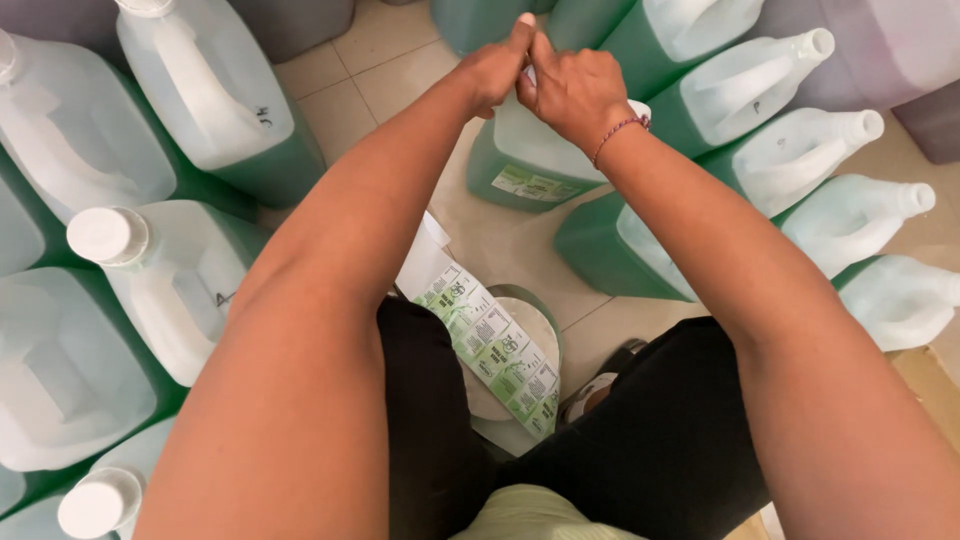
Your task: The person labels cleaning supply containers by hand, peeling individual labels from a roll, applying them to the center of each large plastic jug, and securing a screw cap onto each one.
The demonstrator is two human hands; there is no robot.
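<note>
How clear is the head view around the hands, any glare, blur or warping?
Head view: soft, even light, no hard glare; left hand and right hand sharp at the jug; label strip readable; jugs at the edges bend outward from wide-angle distortion.

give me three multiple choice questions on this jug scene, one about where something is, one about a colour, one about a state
1. Where does the strip of labels lie?
A. on the person's lap, between the arms
B. on top of a jug at far left
C. stuck to the wall

2. What colour is the liquid in the jugs?
A. red
B. green
C. clear yellow

3. How is the jug at lower left closed?
A. open neck, no cap
B. corked
C. white cap on

Answers:
1 A, the strip runs across the black-clad legs.
2 B, green shows in the jug under the hands and in those around it.
3 C, a round white cap sits on its neck. The left hand and right hand meet above the middle jug.
</note>
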